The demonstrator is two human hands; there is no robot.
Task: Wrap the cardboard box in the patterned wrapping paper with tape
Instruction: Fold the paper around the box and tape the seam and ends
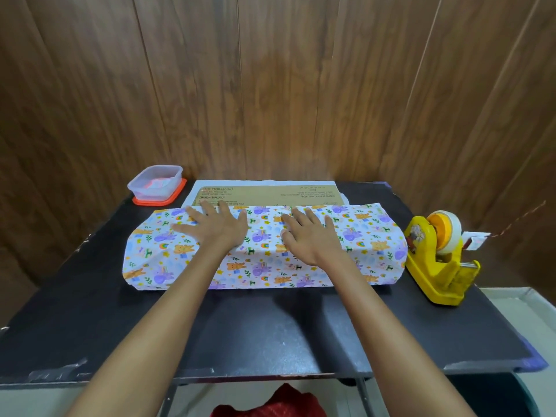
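A long, flat brown cardboard box (270, 196) lies across the middle of the black table (270, 332), a little toward twelve o'clock, its length running from nine to three. White wrapping paper (364, 245) printed with bears, purple animals and rainbows is folded up from the six o'clock side over most of the box's top. Only a strip of printed cardboard shows along the twelve o'clock edge. The paper overhangs both ends of the box and droops to the tabletop.

Both hands lie palm down on the paper on top of the box. The left hand (215, 228) sits left of centre, fingers straight and fanned apart, tips pointing toward twelve near the paper's far edge. The right hand (310, 236) sits just right of centre, fingers likewise straight and spread, pressing flat. The two hands are apart, with patterned paper between them.

At three o'clock a yellow plastic tape dispenser (436, 272) stands just beside the paper's right end, carrying a roll of tape (451, 233) on an orange hub. At eleven o'clock a clear plastic container (156, 182) sits on an orange lid (177, 197), near the box's far left corner. A brown wood-panelled wall (270, 85) rises behind the table.
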